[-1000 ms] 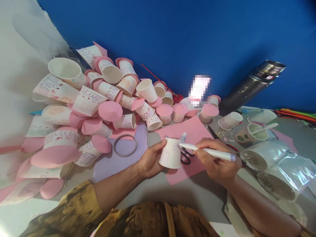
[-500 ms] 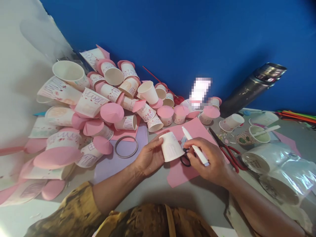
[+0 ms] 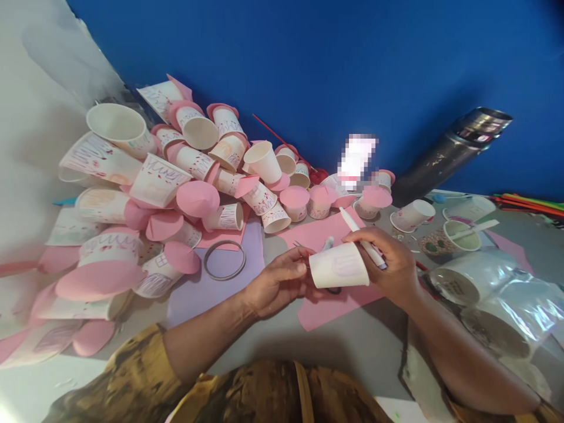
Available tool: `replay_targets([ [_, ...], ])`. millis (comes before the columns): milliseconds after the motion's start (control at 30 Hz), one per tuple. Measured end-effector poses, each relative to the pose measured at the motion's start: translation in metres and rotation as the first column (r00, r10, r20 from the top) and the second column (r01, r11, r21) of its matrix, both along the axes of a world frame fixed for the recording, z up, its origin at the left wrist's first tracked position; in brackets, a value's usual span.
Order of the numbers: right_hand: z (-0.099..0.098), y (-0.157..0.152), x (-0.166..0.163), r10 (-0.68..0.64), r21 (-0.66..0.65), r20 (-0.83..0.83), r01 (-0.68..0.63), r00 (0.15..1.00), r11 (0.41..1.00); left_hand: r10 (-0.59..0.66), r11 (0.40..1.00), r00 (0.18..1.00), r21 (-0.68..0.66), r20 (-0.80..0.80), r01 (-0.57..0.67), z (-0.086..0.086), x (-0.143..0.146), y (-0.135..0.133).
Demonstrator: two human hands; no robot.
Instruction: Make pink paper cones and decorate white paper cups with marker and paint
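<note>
A white paper cup (image 3: pixel 339 267) with a faint purple arch drawn on its side lies tilted sideways between my hands. My left hand (image 3: pixel 279 285) is at its narrow end, fingers curled behind it and partly hidden. With my right hand (image 3: pixel 392 264) I grip a white marker (image 3: pixel 372 251), its pale end pointing up and left. The fingers of that hand also reach the cup's wide rim. Under the cup lies a pink paper sheet (image 3: pixel 317 314), with scissors mostly hidden by the cup and my left hand.
Decorated paper cups with pink paper cones (image 3: pixel 198 198) crowd the left and back. A bangle (image 3: pixel 224 259) lies on lilac paper (image 3: pixel 189 302). To the right are a dark flask (image 3: pixel 445 155), a patterned cup (image 3: pixel 460 238) and plastic-wrapped cups (image 3: pixel 506 294). A blue wall (image 3: pixel 264 59) stands behind.
The cup has moved right and turned onto its side, its wide rim now at my right hand. My left fingers have shifted to its narrow end. The marker remains in my right hand.
</note>
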State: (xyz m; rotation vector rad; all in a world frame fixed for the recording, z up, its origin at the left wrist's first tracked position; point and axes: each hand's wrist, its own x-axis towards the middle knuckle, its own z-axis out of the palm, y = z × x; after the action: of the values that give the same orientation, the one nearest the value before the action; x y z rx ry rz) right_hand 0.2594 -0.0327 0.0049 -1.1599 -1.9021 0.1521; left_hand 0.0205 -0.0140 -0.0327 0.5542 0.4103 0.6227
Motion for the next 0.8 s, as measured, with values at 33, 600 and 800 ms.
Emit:
replay_targets([
  [33, 0.001, 0.001, 0.001, 0.031, -0.008, -0.008, -0.031, 0.999, 0.999, 0.004, 1.000, 0.999, 0.016, -0.039, -0.004, -0.001, 0.000, -0.001],
  [600, 0.000, -0.023, -0.001, -0.118, -0.039, -0.354, 0.112, 0.928, 0.993, 0.020, 0.993, 0.994, -0.116, -0.111, -0.033, 0.001, 0.002, 0.005],
  [800, 0.017, -0.030, -0.021, 0.055, 0.029, -0.169, -0.051, 0.984, 0.998, 0.120, 0.983, 0.991, -0.132, -0.067, -0.128, -0.002, 0.001, 0.007],
])
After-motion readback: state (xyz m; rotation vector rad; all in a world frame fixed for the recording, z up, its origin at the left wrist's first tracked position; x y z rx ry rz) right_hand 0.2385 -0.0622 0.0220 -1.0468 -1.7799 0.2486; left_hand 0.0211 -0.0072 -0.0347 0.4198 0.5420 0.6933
